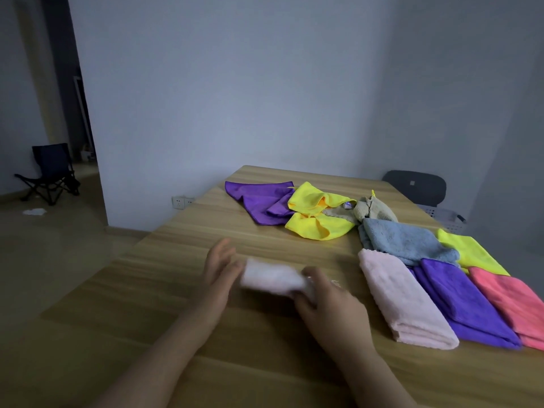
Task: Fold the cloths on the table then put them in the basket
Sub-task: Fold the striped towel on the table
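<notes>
The right hand (326, 301) clamps a crosswise pink cloth (270, 276); left hand (219, 267) flat against it.

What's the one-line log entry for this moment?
phase: folding | right hand grips pale pink cloth | left hand flat against it | basket far right

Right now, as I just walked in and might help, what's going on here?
A person handles a small pale cloth on the table: the right hand grips one end, the left hand lies open against the other, both blurred. To its right lie a folded pink cloth, a folded purple cloth and a folded coral cloth. Farther back a loose purple cloth, a yellow cloth and a beige cloth are not yet folded. The basket shows past the table's far right edge.
</notes>
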The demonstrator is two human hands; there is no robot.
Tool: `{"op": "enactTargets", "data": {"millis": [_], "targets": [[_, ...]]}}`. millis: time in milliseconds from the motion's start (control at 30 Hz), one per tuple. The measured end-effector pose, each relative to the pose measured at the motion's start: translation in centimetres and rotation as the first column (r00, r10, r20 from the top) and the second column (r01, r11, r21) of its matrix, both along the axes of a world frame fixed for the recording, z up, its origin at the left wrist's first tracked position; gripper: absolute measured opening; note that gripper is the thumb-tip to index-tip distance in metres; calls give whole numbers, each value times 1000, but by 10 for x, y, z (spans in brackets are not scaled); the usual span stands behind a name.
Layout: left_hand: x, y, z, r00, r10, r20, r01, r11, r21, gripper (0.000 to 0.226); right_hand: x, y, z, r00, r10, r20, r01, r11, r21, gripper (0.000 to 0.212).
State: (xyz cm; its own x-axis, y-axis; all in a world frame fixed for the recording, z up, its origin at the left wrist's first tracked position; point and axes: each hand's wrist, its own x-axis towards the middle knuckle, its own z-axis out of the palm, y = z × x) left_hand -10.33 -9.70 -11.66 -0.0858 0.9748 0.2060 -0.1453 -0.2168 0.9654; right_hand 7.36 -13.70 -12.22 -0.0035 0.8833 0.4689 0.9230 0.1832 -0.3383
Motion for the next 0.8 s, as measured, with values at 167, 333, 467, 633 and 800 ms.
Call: {"op": "enactTargets", "data": {"millis": [167, 333, 467, 633, 800], "targets": [[12, -9, 3, 986, -168, 10, 168, 985, -23, 100, -2, -2, 22, 514, 3, -858, -103, 993, -58, 13], [5, -2, -14, 987, -133, 93, 138, 990, -44, 71, -2, 1, 22, 239, -170, -956, -327, 913, -244, 23], [1, 0, -19, 944, -36, -328, 27, 999, -30, 54, 4, 8, 10, 697, -260, -669, -51, 912, -407, 45], [0, -4, -18, 759, 242, -605, -21, 937, 348, 49, 11, 8, 5, 841, -264, -472, 101, 934, -343, 40], [16, 2, -11, 688, 78, -721, 240, 914, 327, 44, 11, 9, 3, 844, -222, -489, 98, 959, -266, 29]]}}
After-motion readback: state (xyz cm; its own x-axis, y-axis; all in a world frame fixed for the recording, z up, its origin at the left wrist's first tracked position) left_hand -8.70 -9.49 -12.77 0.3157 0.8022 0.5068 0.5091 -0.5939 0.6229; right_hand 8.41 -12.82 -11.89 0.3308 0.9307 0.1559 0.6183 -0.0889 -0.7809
